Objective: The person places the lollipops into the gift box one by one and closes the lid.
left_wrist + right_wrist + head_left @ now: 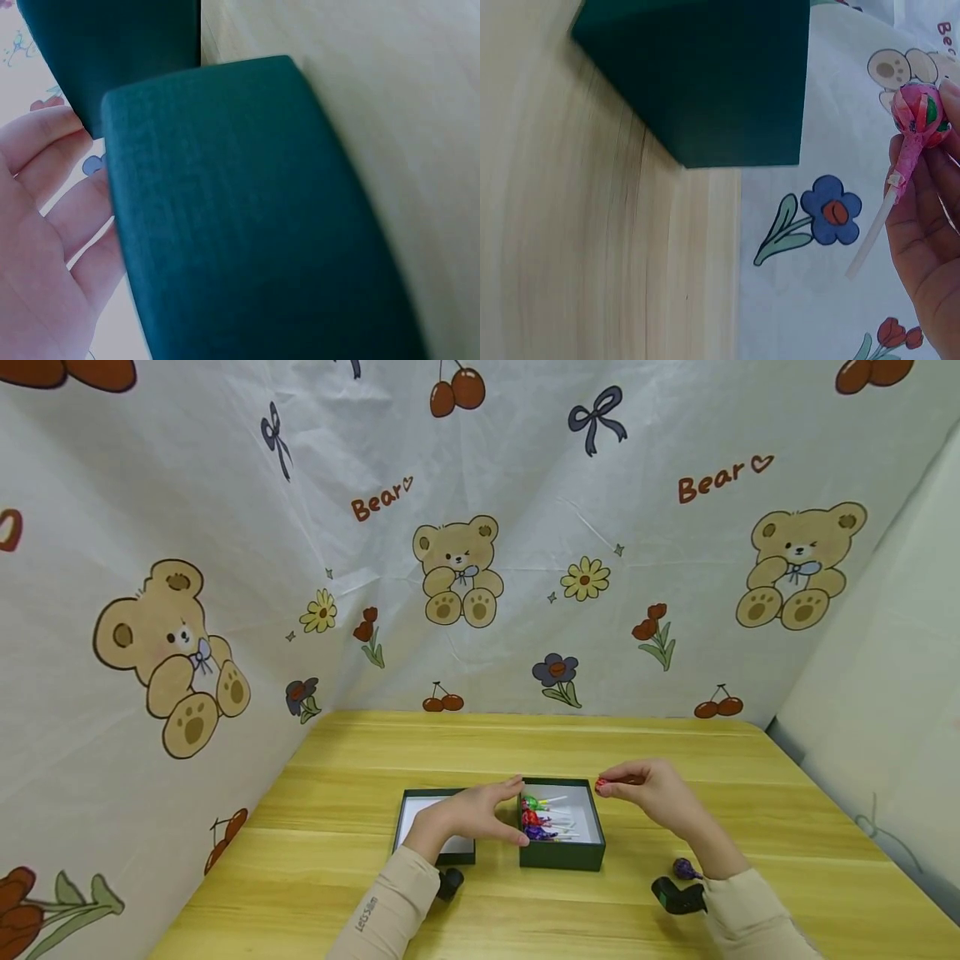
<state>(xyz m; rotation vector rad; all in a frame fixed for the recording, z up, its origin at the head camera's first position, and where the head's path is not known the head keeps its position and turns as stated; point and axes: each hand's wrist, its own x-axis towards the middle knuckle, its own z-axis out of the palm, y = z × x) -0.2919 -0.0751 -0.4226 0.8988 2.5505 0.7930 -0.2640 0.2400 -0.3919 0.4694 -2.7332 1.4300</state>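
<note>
My right hand [656, 789] pinches a red-and-pink wrapped lollipop [921, 116] by its candy head, beside the box's back right corner. Its white stick points down and to the left in the right wrist view. The dark green box [562, 857] has a pale inside and holds several lollipops [536, 818] with green, red and purple wrappers, sticks to the right. My left hand [476, 810] spans the box's left side, fingertips at the back corner and thumb at the front one. Under its wrist lies the shallow green lid [465, 859], pale side up.
A purple lollipop [684, 868] lies on the wooden table [360, 752] beside my right wrist. Black wrist devices, a left one [450, 883] and a right one [678, 896], sit at my sleeves. A bear-print cloth [517, 677] hangs behind the table and along its left.
</note>
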